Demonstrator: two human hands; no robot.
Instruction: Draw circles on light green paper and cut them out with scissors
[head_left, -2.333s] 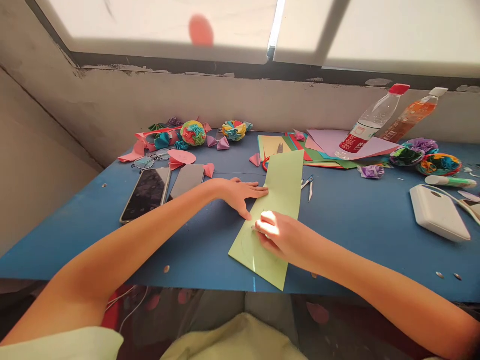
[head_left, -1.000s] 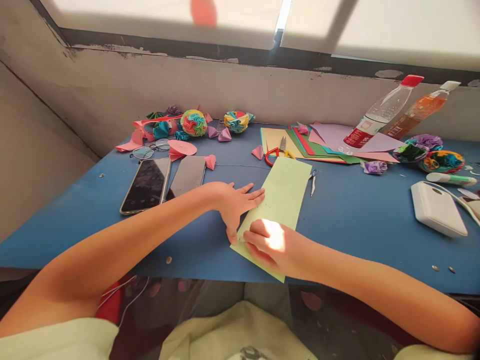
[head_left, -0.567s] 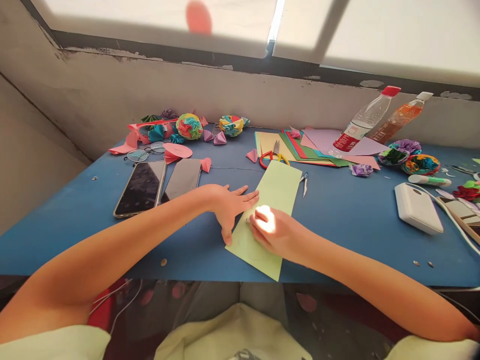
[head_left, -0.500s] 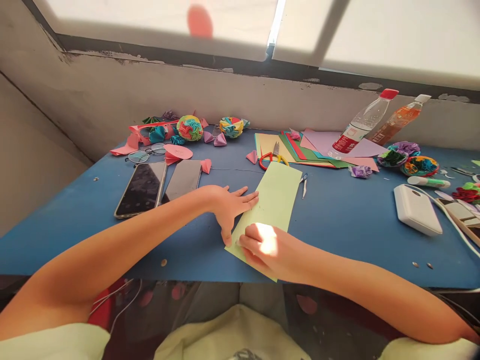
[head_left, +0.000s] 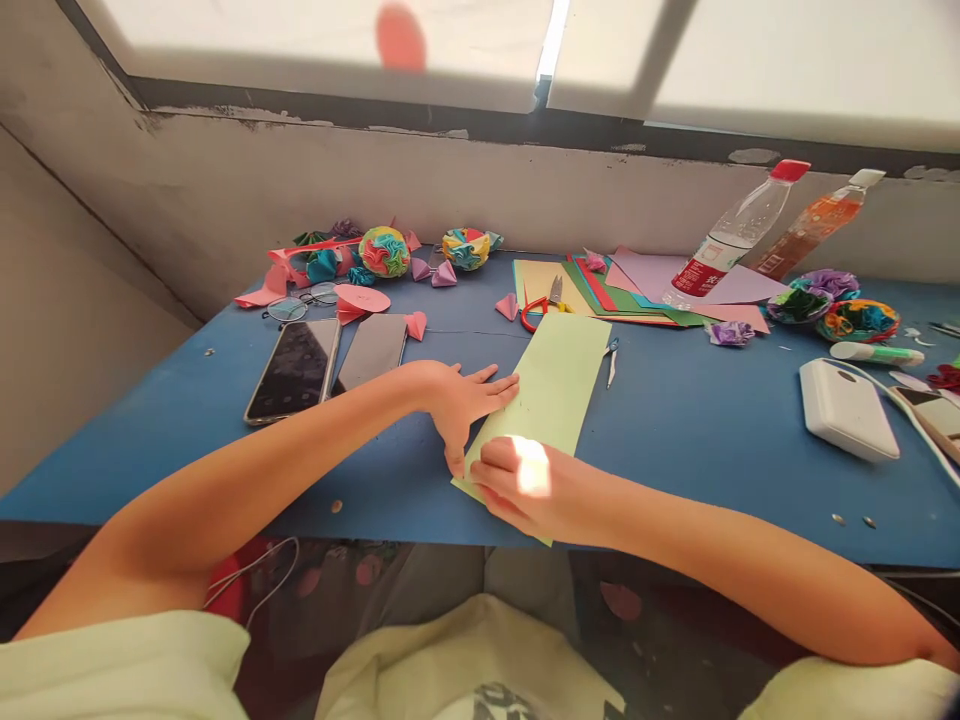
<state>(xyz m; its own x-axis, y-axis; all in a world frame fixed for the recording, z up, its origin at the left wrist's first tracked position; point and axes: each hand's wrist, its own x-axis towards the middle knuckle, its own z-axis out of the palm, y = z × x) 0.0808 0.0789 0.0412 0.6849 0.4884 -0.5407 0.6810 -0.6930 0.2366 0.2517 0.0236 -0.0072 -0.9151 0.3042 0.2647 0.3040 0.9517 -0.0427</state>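
Observation:
A long pale green sheet of paper point(head_left: 562, 380) lies slantwise on the blue table, its lower corner close to the front edge. My left hand point(head_left: 466, 405) rests along the paper's left side with fingers spread, the tips touching it. Over the lower part of the sheet, my right hand point(head_left: 525, 485) is closed, fingertips bent together near the lower left edge. What it pinches, if anything, is hidden. A few small dark marks show on the paper. Scissors point(head_left: 555, 292) with red and yellow handles lie just beyond its top edge, and a compass point(head_left: 613, 362) lies to its right.
Two phones point(head_left: 294, 370) and eyeglasses point(head_left: 286, 308) lie at left. Paper balls point(head_left: 384, 252) and pink paper pieces sit behind them. Coloured sheets point(head_left: 637, 275) and two bottles point(head_left: 739, 235) stand at the back right. A white power bank point(head_left: 847, 410) and a glue stick point(head_left: 876, 353) are at right.
My right hand has slid slightly left over the paper, toward its left edge. My left hand stays in place on the sheet. The view has shifted slightly.

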